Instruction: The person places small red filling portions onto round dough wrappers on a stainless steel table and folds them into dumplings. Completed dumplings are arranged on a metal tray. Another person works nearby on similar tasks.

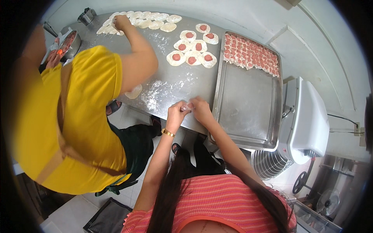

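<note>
Over the table's front edge, my left hand (pixel 176 113) and my right hand (pixel 201 109) come together with closed fingers around a small filled dumpling (pixel 187 106). A pale wrapper with pink filling shows between the fingertips; the rest of it is hidden. Past my hands lie several round dough wrappers (pixel 182 46), each with a lump of pink meat filling. To the right, a large metal tray (pixel 248 105) holds tight rows of open-topped dumplings (pixel 250 52) at its far end.
At my left a co-worker in a yellow shirt (pixel 91 81) reaches a hand (pixel 122 22) to plain floured wrappers (pixel 156 25). A metal bowl of filling (pixel 72 44) is at the far left. Flour (pixel 153 95) dusts the steel table. A white mixer (pixel 307 116) stands right of the tray.
</note>
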Tool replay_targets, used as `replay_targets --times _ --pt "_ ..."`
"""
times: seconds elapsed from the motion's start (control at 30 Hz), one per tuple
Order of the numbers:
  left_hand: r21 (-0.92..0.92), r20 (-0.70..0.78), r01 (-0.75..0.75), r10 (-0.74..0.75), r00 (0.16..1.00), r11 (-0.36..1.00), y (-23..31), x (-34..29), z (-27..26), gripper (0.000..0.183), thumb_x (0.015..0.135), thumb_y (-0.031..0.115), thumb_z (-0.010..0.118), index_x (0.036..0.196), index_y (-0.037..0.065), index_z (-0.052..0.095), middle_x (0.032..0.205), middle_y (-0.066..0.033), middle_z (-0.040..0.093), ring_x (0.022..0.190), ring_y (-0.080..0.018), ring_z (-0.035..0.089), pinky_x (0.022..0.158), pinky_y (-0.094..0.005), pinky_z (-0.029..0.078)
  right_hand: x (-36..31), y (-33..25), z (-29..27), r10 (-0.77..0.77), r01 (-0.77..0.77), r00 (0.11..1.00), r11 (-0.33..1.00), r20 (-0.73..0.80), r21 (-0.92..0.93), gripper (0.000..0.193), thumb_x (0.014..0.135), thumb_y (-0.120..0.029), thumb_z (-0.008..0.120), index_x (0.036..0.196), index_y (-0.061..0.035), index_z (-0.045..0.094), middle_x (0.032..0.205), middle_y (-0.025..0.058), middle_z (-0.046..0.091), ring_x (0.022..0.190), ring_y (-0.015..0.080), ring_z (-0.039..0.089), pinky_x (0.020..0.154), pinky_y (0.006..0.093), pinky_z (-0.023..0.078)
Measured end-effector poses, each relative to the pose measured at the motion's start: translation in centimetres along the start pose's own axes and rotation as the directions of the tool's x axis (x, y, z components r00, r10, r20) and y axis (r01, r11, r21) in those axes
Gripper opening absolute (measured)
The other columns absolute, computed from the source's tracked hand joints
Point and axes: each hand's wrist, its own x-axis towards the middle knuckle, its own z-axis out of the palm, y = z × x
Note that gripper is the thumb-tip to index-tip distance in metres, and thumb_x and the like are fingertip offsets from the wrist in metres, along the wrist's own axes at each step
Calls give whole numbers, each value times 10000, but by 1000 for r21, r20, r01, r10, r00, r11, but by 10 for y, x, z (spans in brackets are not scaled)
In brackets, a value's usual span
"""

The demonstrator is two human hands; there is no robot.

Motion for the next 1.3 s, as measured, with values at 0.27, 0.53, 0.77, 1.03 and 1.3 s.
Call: replay_targets --times 0.27,0.53,0.77,1.03,1.3 --pt "47 33 4 -6 999 999 7 -3 -9 302 661 -2 738 941 -9 624 775 -148 658 713 -227 661 655 -290 509 9 -4 -9 -122 121 992 991 17 48 211 699 35 558 890 -46 600 905 157 573 828 365 580 706 434 476" --pt "4 26 138 -138 990 990 -1 14 -22 256 713 -13 646 968 14 635 809 -120 677 745 -181 664 684 -295 511 4 6 2 -188 197 978 976 94 -90 285 637 68 577 904 -32 586 921 150 571 863 357 571 751 420 470" --pt "274 -330 173 -77 941 946 -26 107 -22 264 726 119 692 941 -25 641 847 -224 617 815 -369 598 746 -423 469 24 40 -101 71 -13 968 973 -242 231 277 694 25 581 963 -34 600 903 135 572 768 285 603 682 362 498" --pt "413 -420 355 -170 891 839 3 179 1 275 767 219 686 940 10 640 1013 -193 598 911 -369 592 776 -443 471 66 199 -194 320 -419 656 908 -683 23 448 694 63 557 1131 -32 528 881 149 600 790 280 616 699 363 491" --pt "238 -416 304 -185 890 923 -34 188 5 158 780 122 621 884 4 612 829 -134 626 778 -295 610 736 -373 476 93 202 -195 273 -277 704 956 -655 100 507 680 81 603 1157 -23 467 877 157 634 813 316 631 688 378 494"
